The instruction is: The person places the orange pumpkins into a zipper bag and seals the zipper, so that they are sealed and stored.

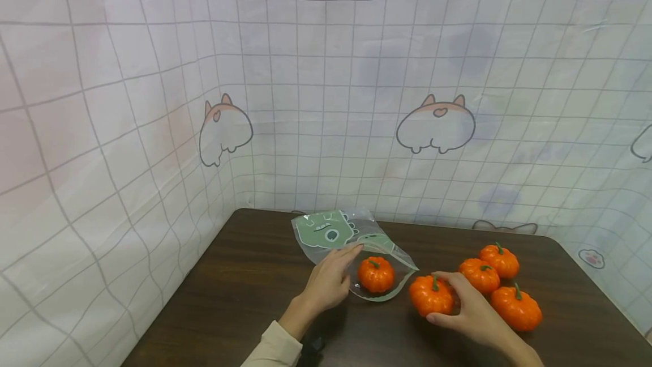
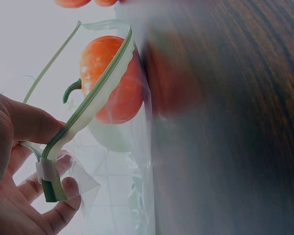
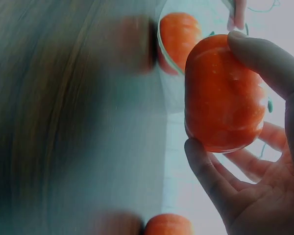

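Note:
A clear slider zip bag [image 1: 326,232] with a green cartoon print lies on the table, its mouth facing the near right. My left hand [image 1: 327,283] holds the bag's mouth at the left corner; in the left wrist view the thumb lies at the green-edged rim and the fingers curl behind the corner with the white slider [image 2: 47,170]. One small orange pumpkin [image 1: 376,276] sits just inside the mouth. My right hand [image 1: 471,307] grips another pumpkin [image 1: 429,298] between thumb and fingers, right of the opening. Its green stem points up.
To the right of my right hand stand three more pumpkins: a far one [image 1: 500,260], a middle one [image 1: 477,276] and a near one [image 1: 517,307]. The dark wooden table [image 1: 229,282] meets a grid-patterned curtain [image 1: 326,157] at the back and left.

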A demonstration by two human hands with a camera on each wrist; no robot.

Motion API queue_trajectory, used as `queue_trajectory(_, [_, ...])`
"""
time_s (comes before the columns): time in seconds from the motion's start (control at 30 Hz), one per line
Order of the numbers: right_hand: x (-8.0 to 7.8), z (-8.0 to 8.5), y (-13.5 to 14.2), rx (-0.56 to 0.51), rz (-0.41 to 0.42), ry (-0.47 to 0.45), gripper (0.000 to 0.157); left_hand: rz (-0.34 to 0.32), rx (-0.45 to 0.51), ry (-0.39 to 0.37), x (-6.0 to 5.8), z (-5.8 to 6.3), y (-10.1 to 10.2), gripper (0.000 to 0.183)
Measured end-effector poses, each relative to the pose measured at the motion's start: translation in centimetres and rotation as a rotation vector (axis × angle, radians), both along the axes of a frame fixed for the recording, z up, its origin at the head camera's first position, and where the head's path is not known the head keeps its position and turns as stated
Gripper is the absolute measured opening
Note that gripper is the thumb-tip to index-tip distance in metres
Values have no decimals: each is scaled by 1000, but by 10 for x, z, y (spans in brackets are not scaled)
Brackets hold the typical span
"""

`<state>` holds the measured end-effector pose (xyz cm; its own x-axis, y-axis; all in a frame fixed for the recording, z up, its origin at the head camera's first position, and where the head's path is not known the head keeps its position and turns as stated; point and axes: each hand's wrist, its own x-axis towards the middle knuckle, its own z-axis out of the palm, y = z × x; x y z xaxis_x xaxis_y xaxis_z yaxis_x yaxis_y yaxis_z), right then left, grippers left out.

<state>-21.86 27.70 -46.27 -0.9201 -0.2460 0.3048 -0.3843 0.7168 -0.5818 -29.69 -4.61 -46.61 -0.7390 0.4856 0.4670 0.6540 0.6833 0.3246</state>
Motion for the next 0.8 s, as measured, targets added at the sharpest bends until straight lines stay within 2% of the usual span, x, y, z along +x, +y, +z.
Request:
queue_trajectory(0.3, [-6, 0, -20, -41, 45, 15, 73, 0, -1, -14, -1, 0, 0, 73])
queue_trajectory(0.53, [-11, -4, -35, -10, 57, 26, 75, -9, 12, 8, 0, -2, 0, 74])
queue_trajectory(0.8, [-19, -9, -53, 49, 35, 11, 77, -20, 17, -1, 1, -2, 1, 74])
